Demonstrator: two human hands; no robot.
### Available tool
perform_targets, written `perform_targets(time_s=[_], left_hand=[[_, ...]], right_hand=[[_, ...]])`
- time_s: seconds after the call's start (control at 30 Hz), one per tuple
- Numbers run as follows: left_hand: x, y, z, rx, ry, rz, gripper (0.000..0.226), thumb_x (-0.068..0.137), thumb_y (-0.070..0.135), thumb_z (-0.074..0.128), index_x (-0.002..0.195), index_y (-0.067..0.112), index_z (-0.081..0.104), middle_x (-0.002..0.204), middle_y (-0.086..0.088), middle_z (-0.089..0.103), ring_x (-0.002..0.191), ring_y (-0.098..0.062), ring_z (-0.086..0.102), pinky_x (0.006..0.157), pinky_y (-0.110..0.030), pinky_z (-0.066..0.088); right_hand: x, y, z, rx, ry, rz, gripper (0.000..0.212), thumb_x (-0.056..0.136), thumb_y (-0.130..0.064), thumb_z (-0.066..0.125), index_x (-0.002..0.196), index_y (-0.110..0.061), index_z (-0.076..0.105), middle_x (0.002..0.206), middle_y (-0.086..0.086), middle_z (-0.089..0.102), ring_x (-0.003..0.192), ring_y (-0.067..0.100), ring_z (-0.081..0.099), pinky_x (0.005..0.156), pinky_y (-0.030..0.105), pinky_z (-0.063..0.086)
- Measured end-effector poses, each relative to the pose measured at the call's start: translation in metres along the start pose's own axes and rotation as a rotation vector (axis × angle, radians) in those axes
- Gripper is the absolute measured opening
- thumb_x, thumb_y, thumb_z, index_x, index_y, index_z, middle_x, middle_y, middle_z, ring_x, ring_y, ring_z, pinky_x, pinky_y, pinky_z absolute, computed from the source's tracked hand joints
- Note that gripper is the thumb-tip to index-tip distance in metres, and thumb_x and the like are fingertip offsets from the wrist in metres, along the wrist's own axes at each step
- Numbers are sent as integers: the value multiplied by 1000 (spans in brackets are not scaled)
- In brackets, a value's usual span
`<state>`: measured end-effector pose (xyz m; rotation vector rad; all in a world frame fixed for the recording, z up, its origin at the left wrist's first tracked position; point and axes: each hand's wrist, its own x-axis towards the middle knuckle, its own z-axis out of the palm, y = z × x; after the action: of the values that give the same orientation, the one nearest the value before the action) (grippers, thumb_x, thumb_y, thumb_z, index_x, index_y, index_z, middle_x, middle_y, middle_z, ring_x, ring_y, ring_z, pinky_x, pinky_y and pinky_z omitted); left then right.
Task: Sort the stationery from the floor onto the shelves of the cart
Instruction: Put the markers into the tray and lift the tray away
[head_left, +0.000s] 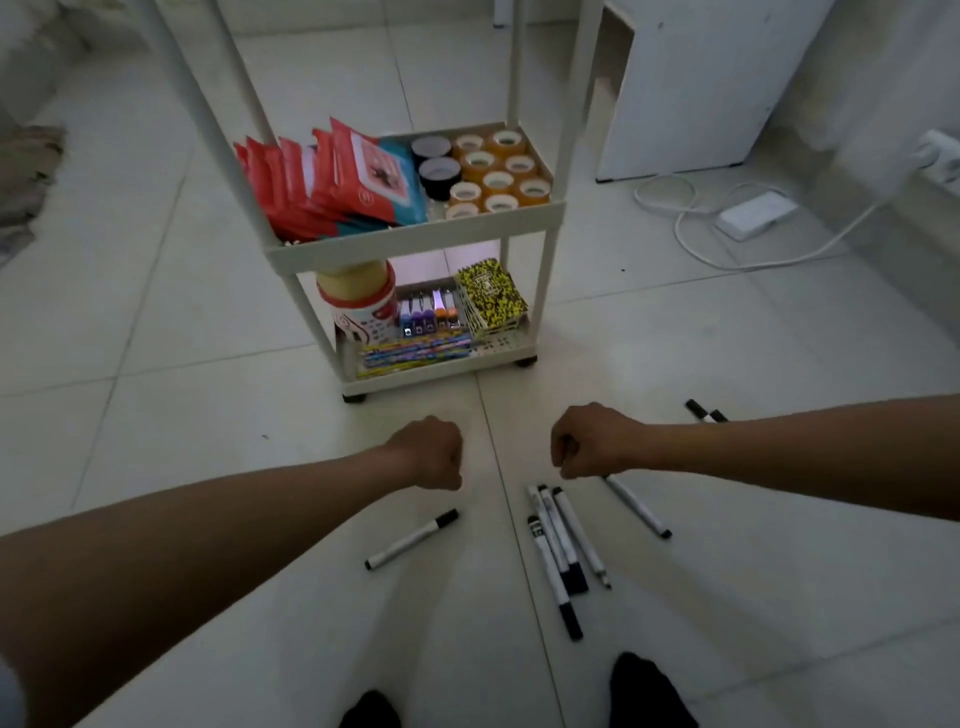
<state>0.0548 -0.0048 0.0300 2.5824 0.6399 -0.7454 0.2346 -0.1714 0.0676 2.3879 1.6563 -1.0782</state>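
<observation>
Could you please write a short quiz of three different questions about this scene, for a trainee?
1. True or false: both the left hand and the right hand have curled fingers and hold nothing.
2. Which items stand beside the red wipe packets on the upper shelf of the white plastic cart? A) scissors B) round tape rolls C) books
3. Fill in: the single white marker with a black cap on the tiled floor lies nearer the ___ hand.

Key: 1 true; 2 B; 3 left.
</observation>
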Motion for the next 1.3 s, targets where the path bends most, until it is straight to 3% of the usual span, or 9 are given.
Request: perform_targets(time_s=[0.1, 0.17, 0.23, 0.33, 0.53, 0.77, 0.93, 1.13, 1.3], left_hand=[[0, -10, 26, 83, -221, -60, 62, 74, 56, 80, 107, 6, 66, 105, -5, 63, 102, -26, 63, 84, -35, 54], [-4, -14, 45, 138, -294, -42, 63, 75, 52, 81, 111, 4, 63, 102, -5, 61, 104, -28, 62, 85, -37, 52], [-9, -19, 61, 126, -243, 9, 45, 83, 37, 76, 115, 10, 60, 114, -8, 60, 105, -28, 60, 84, -37, 50], [-15, -16, 76, 86, -150, 192, 27, 88, 24, 68, 113, 17, 61, 118, -7, 61, 106, -26, 59, 83, -34, 48], [-11, 33, 81, 121, -87, 577, 20, 92, 23, 64, 112, 23, 68, 112, -1, 62, 105, -22, 60, 80, -35, 49], [-1, 89, 98, 252, 136, 978, 20, 84, 7, 70, 104, 10, 69, 94, -12, 62, 83, -29, 60, 66, -42, 55], [21, 75, 106, 402, 242, 929, 60, 79, 41, 77, 126, 10, 56, 123, -11, 57, 108, -28, 53, 90, -41, 48], [29, 77, 92, 436, 57, 708, 77, 76, 52, 78, 134, 14, 45, 132, -10, 48, 116, -28, 44, 92, -39, 37], [27, 79, 92, 321, -166, 610, 59, 88, 36, 73, 130, 5, 46, 125, -16, 51, 111, -32, 51, 87, -42, 45]], right_hand=[[-3, 22, 29, 50, -88, 53, 13, 81, -13, 77, 93, -11, 75, 84, 0, 73, 64, 6, 64, 62, 17, 52], [-9, 32, 46, 94, -127, 79, 9, 81, -14, 78, 87, -12, 73, 76, -1, 72, 59, 5, 66, 60, 18, 56], [-15, 39, 60, 111, -171, 82, 10, 81, -18, 79, 84, -13, 71, 79, 4, 75, 60, 7, 67, 61, 19, 57], [-24, 45, 77, 103, -255, 71, 12, 82, -20, 79, 85, -11, 71, 85, 8, 76, 62, 8, 67, 55, 9, 48], [-24, 48, 81, 185, -330, 119, 10, 85, -19, 77, 88, -13, 70, 85, 8, 75, 61, 7, 66, 54, 16, 51], [-12, 56, 65, 190, -247, 123, 9, 86, -17, 75, 91, -11, 70, 82, 6, 74, 61, 9, 66, 54, 18, 52], [-12, 75, 57, 169, -216, 148, 5, 86, -16, 75, 86, -14, 70, 74, -4, 71, 59, 5, 67, 65, 20, 57], [-9, 94, 58, 139, -222, 195, 3, 86, -16, 72, 84, -15, 71, 87, 8, 76, 74, 19, 74, 73, 33, 62], [-7, 109, 45, 98, -155, 306, 11, 88, -15, 67, 94, -6, 72, 82, 11, 75, 59, 12, 67, 50, 19, 51]])
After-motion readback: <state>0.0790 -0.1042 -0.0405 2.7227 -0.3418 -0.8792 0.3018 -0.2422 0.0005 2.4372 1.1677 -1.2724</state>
